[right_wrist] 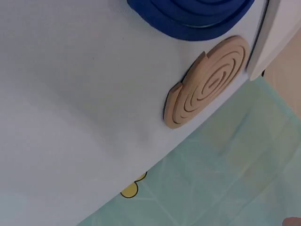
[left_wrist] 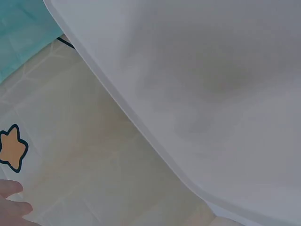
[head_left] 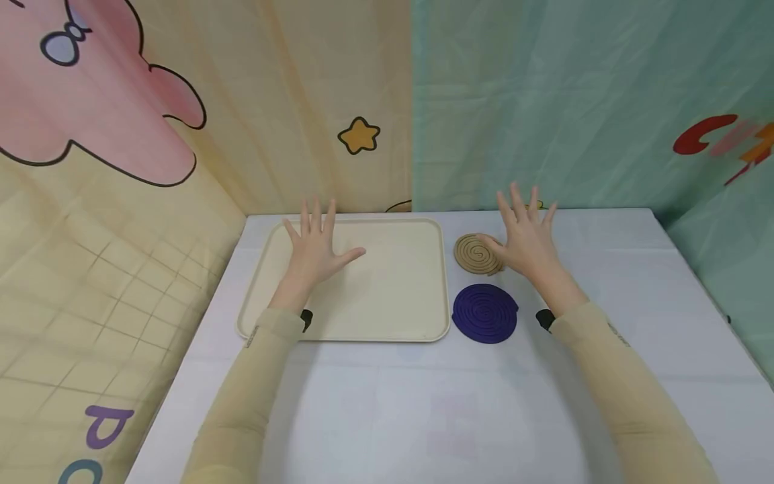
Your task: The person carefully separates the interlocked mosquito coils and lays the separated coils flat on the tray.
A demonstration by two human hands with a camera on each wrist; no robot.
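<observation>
My left hand (head_left: 313,252) is held with fingers spread over the left part of a cream tray (head_left: 387,289), gripping nothing. Over the table's far right half, my right hand (head_left: 526,242) is also spread wide and holds nothing; its thumb overlaps the edge of a tan spiral coil (head_left: 474,254) in the head view. Nearer to me lies a dark blue-purple spiral coil (head_left: 485,313), flat beside the tray's right side. The right wrist view shows the tan coil (right_wrist: 211,84) and part of the blue coil (right_wrist: 197,19). Only a few left fingertips (left_wrist: 11,202) enter the left wrist view.
A white cloth covers the table (head_left: 387,410). Printed curtains stand behind and at both sides: a cream one (head_left: 290,121) with a star and a teal one (head_left: 544,101). Each wrist wears a dark band (head_left: 545,318).
</observation>
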